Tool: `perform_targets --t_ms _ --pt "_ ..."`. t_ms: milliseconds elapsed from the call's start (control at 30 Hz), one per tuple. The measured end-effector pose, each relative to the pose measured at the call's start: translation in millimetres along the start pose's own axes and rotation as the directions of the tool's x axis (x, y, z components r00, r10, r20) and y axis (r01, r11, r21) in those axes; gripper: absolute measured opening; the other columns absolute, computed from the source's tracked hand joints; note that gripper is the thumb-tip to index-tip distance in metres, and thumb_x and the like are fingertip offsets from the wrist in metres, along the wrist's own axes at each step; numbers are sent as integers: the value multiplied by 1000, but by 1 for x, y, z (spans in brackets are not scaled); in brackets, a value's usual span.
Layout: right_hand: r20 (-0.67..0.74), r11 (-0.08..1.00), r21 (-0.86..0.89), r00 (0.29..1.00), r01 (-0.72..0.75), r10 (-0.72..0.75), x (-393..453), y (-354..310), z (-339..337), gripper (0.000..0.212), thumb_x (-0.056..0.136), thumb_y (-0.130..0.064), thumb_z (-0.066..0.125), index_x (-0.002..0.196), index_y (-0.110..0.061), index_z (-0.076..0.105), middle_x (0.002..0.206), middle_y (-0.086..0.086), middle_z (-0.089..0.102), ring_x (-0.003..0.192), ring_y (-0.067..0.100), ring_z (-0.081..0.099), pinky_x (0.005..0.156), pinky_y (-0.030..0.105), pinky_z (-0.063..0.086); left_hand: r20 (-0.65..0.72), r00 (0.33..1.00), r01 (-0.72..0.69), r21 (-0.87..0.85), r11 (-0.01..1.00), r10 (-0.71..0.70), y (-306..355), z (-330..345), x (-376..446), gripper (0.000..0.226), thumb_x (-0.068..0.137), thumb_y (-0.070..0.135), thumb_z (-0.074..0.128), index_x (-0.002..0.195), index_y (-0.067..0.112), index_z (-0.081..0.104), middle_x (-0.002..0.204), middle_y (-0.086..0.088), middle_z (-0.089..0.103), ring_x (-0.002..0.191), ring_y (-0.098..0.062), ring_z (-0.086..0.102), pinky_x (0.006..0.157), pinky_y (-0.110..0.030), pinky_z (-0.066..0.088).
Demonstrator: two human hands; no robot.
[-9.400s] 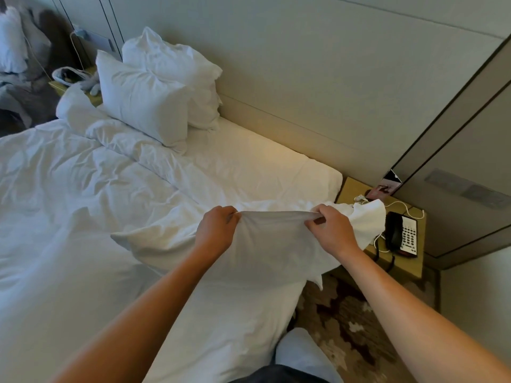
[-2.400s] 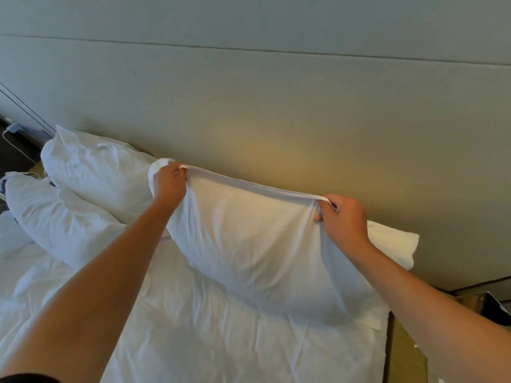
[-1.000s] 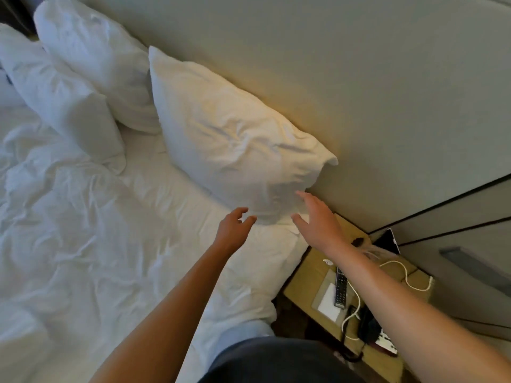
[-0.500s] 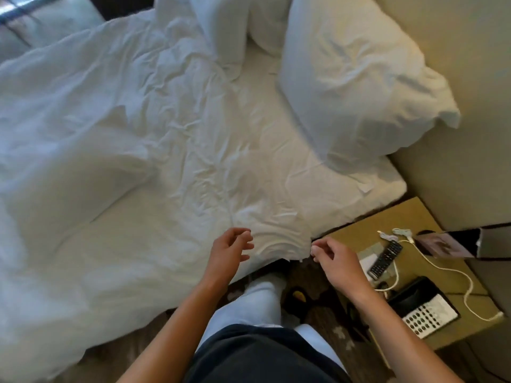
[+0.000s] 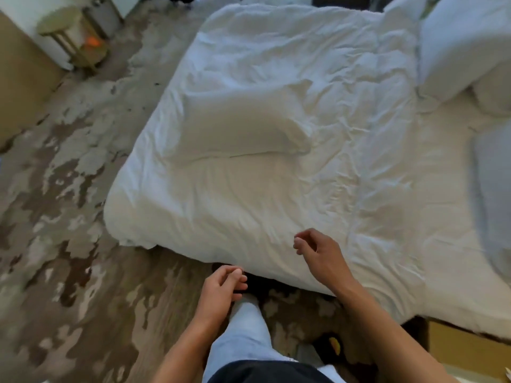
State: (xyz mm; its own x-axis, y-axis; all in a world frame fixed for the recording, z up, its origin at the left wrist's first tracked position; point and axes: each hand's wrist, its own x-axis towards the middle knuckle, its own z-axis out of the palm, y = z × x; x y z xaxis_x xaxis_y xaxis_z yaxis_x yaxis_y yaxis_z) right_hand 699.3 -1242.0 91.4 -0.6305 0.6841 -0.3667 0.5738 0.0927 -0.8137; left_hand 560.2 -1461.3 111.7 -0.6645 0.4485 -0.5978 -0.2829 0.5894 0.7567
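At the near edge of the bed (image 5: 453, 230), the duvet (image 5: 262, 189) lies rumpled. Both hands are loosely curled and empty: left hand (image 5: 221, 288) just off the hem (image 5: 193, 252), right hand (image 5: 320, 258) above it. If the hem is gripped unevenly, the duvet may be pulled askew. Pillows (image 5: 464, 45) are set at the head; a stool (image 5: 59, 20) stands well apart; the hem is unobstructed.
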Motion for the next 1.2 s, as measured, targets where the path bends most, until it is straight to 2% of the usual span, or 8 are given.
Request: perform_targets --t_ms 133,367,567,767,867,1000,1100,1200 --pt "9 999 -30 1000 13 -13 53 -60 53 12 101 -38 62 101 -31 72 92 -12 77 88 8 73 83 35 61 -32 999 26 -64 998 -28 2 -65 49 17 103 28 58 102 24 75 94 2 79 89 -14 76 78 -34 63" --pt "-99 996 -50 993 -73 68 107 -124 102 11 102 -36 63 102 -31 73 92 -12 76 89 5 73 82 31 60 95 996 0 -45 999 4 61 -135 157 17 103 30 59 101 22 74 92 3 78 88 -14 76 79 -35 62" --pt "-203 985 -32 966 -170 160 123 -143 91 9 101 -32 65 98 -30 73 87 -12 76 87 4 71 78 25 55 226 971 -79 -16 997 80 136 -135 219 18 103 31 57 102 23 74 93 4 78 89 -12 76 83 -38 63" --pt "-222 973 -33 951 -228 215 160 -143 69 9 100 -33 65 96 -32 72 86 -12 76 82 1 69 72 19 49 277 949 -146 -51 988 154 197 -114 264 19 103 29 56 102 21 74 94 2 78 88 -13 76 81 -36 62" --pt "-190 972 -37 956 -234 223 202 -145 66 8 99 -30 65 96 -29 73 87 -10 76 86 5 72 77 23 54 242 959 -138 -48 989 145 212 -116 290 20 104 28 55 103 21 73 94 1 78 89 -14 76 81 -36 62" --pt "-95 979 -85 979 -187 179 289 -148 70 9 101 -29 65 95 -29 72 87 -10 75 86 8 72 79 28 57 125 990 -52 -64 997 60 216 -128 335 20 104 25 56 100 18 74 92 -4 78 89 -19 76 83 -42 62" --pt "-14 984 -111 990 -141 140 371 -154 73 10 101 -31 65 94 -29 72 84 -10 75 83 8 71 77 31 57 26 1000 19 -65 998 -17 222 -133 376 20 103 25 57 99 16 74 92 -5 78 89 -20 76 84 -43 62" --pt "70 982 -163 992 -93 105 468 -165 74 13 101 -31 65 95 -23 74 80 -9 73 77 13 68 79 40 58 -60 996 67 -71 995 -71 242 -128 430 19 103 25 58 98 16 74 91 -6 77 89 -22 76 83 -43 61"
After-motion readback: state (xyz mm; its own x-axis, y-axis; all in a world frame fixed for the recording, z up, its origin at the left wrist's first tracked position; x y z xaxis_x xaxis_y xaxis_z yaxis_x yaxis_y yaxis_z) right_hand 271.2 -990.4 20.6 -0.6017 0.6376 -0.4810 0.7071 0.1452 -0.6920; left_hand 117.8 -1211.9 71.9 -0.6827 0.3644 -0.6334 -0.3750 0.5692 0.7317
